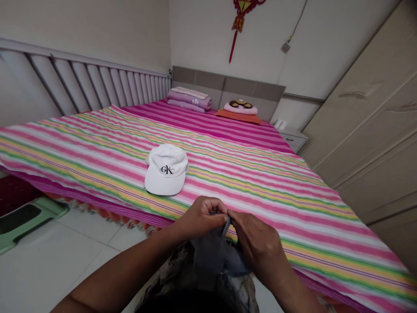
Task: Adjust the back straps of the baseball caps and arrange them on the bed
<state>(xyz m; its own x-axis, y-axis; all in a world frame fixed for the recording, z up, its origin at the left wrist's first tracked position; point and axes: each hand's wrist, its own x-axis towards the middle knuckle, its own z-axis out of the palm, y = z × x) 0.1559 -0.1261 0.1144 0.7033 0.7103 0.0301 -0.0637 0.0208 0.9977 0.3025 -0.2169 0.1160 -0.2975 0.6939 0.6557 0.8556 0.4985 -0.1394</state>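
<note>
My left hand (202, 218) and my right hand (259, 239) meet above the near edge of the bed, in front of my body. Between them hangs a dark grey piece of cloth (210, 256). Both hands pinch its upper edge with thumb and fingers, their fingertips almost touching. The lower part of the cloth is in shadow, and its kind does not show. Just beyond my left hand, a white cap (167, 168) with black letters rests on the striped bedsheet (260, 182), its brim facing me.
Folded purple bedding (192, 101) and a pink pillow (240, 108) on orange cloth lie by the headboard (228, 87). A metal railing (107, 80) runs along the left. A green stool (42, 213) stands on the tiled floor, and a wardrobe (368, 117) rises at right.
</note>
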